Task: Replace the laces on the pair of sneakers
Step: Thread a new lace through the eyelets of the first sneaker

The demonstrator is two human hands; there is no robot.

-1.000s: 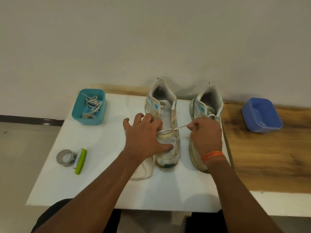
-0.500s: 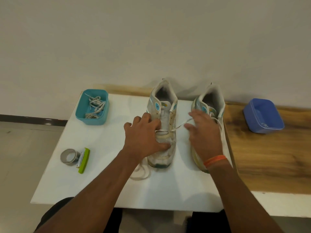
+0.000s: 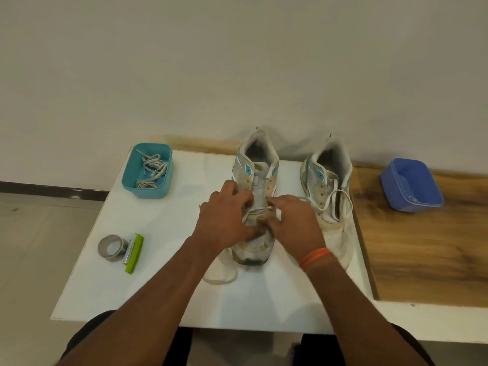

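Your left hand point(image 3: 227, 220) and right hand point(image 3: 293, 223) both pinch the white lace point(image 3: 250, 213) over the left worn white sneaker point(image 3: 254, 180), mid-board; bare white tabletop point(image 3: 169, 286) lies near-left.

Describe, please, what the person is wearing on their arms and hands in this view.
Both forearms are bare, with no sleeves in view. The left hand has no glove, ring or band visible. The right hand is also ungloved, with an orange band of thin strands round its wrist.
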